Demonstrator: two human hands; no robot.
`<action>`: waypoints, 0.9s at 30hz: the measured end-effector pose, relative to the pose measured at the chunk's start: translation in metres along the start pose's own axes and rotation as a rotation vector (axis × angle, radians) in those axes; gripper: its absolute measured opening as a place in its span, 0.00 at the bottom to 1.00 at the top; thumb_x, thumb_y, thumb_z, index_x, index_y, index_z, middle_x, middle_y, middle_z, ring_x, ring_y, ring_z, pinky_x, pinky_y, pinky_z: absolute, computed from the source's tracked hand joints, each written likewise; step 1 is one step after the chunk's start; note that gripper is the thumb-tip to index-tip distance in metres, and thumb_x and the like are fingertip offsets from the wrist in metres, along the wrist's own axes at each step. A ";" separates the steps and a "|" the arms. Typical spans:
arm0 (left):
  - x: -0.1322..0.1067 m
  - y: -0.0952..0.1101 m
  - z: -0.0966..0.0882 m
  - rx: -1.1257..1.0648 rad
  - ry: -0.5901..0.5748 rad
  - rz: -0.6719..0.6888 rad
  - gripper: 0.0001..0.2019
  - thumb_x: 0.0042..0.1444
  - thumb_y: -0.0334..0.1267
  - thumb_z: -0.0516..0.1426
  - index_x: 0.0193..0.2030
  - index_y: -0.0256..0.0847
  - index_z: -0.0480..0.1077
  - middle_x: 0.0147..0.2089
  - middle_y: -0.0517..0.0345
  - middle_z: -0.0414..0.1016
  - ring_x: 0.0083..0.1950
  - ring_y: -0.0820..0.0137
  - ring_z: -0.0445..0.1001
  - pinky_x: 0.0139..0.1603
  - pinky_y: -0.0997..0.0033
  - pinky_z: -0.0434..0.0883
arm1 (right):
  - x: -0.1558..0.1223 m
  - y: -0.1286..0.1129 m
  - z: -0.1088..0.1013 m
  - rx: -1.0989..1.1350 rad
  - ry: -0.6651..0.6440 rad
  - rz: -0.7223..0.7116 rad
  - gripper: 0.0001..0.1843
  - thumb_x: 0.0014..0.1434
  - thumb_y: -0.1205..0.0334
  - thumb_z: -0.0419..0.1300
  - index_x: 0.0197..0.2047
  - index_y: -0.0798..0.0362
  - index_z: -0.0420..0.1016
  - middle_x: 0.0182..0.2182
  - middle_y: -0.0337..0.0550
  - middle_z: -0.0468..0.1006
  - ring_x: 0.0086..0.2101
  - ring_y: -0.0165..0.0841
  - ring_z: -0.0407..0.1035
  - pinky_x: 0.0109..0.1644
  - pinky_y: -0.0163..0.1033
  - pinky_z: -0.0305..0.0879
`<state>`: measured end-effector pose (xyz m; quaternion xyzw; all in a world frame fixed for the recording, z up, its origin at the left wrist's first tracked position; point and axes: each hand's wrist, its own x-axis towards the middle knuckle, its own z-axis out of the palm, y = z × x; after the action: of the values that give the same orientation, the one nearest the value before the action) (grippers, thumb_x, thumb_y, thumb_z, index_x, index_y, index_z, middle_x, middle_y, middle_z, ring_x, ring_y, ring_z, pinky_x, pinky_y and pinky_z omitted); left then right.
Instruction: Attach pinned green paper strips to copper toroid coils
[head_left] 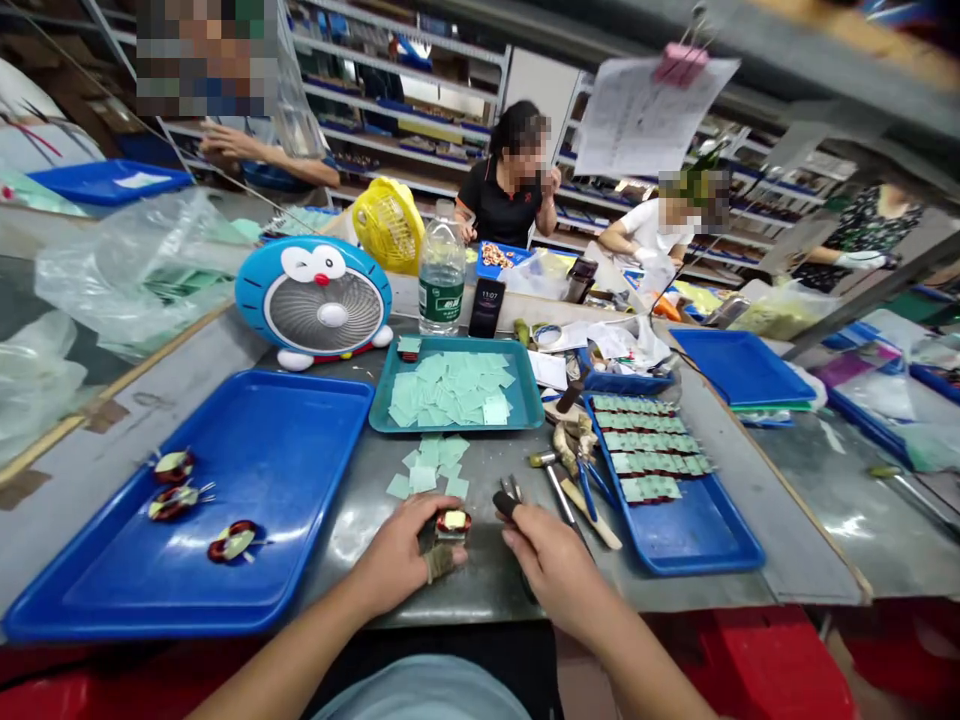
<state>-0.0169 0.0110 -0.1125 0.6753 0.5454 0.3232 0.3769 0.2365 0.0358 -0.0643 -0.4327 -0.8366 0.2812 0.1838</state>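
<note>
My left hand (401, 560) pinches a small red wound coil (454, 522) with a pale paper piece on top, just above the grey table (487, 580). A tape wrap shows on its thumb. My right hand (551, 560) is closed round a dark-handled tool (507, 500) whose metal tips point up beside the coil. Loose green paper squares (435, 465) lie just beyond both hands. Three finished coils (180, 500) rest on the big blue tray (300, 450) at my left.
A teal tray (525, 410) holds several green squares. The blue tray (697, 530) on the right carries rows of wrapped coils; a hammer and pliers (570, 480) lie beside it. A cartoon fan (315, 300), water bottle (441, 270) and phone (487, 305) stand behind. Other people work across the table.
</note>
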 end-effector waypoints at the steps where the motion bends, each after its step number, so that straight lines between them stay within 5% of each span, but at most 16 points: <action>1: -0.001 -0.001 0.000 0.000 0.000 -0.003 0.26 0.56 0.47 0.68 0.61 0.46 0.72 0.56 0.49 0.77 0.57 0.54 0.75 0.60 0.55 0.70 | -0.002 -0.001 0.000 0.008 -0.009 0.015 0.07 0.72 0.68 0.51 0.44 0.51 0.70 0.41 0.47 0.76 0.43 0.40 0.72 0.47 0.43 0.69; 18: -0.007 -0.018 -0.001 -0.020 -0.036 -0.010 0.28 0.56 0.49 0.69 0.62 0.51 0.71 0.57 0.49 0.78 0.58 0.53 0.76 0.57 0.55 0.74 | 0.004 -0.005 0.001 0.083 -0.141 0.159 0.18 0.72 0.59 0.56 0.63 0.43 0.69 0.53 0.49 0.78 0.52 0.46 0.73 0.58 0.51 0.71; 27: -0.007 -0.019 -0.001 -0.023 -0.037 0.021 0.29 0.57 0.48 0.68 0.64 0.53 0.67 0.58 0.51 0.77 0.59 0.54 0.75 0.58 0.56 0.73 | 0.010 -0.010 0.002 0.024 -0.120 0.121 0.10 0.69 0.54 0.61 0.51 0.47 0.72 0.51 0.49 0.79 0.50 0.46 0.74 0.57 0.52 0.71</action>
<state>-0.0283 0.0069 -0.1284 0.6823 0.5276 0.3208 0.3914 0.2238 0.0388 -0.0586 -0.4627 -0.8150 0.3273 0.1210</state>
